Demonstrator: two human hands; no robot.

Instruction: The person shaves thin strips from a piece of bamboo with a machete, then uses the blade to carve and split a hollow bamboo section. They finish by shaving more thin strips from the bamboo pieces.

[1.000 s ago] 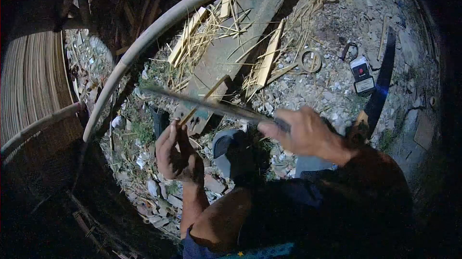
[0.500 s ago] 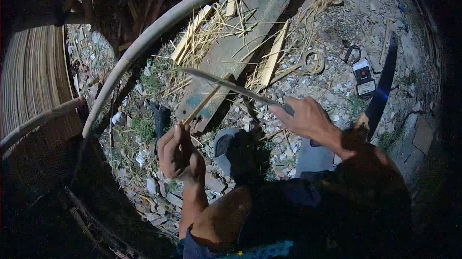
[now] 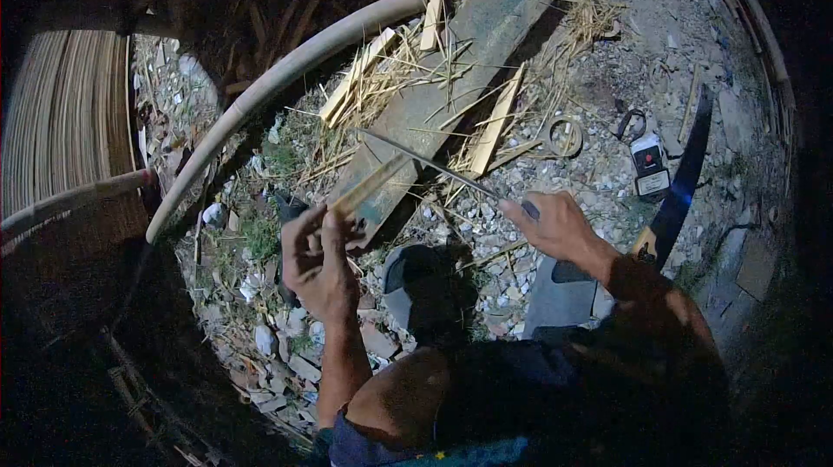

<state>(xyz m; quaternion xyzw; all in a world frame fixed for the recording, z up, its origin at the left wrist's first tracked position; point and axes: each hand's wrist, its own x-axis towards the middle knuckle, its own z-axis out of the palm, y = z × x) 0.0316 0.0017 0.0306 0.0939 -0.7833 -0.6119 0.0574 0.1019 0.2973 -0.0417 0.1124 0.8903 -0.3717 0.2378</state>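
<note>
My left hand (image 3: pixel 318 263) pinches the near end of a thin bamboo strip (image 3: pixel 373 184), which points up and to the right and looks blurred. My right hand (image 3: pixel 555 224) grips the handle of a long knife (image 3: pixel 431 164). Its narrow blade runs up-left from my fist, with the tip above the far end of the strip. Both hands hover over stony ground, above a dark sandal (image 3: pixel 418 280).
A weathered plank (image 3: pixel 451 85) lies diagonally beyond the hands among straw and split bamboo slats (image 3: pixel 496 120). A long curved pole (image 3: pixel 260 94) arcs at left. A curved sickle blade (image 3: pixel 685 172), a small box (image 3: pixel 651 163) and a tape ring (image 3: pixel 562 136) lie at right.
The knife swung from lying nearly level across the view to pointing up-left, and my right hand drew back to the right. My left hand turned, and the strip now tilts further right.
</note>
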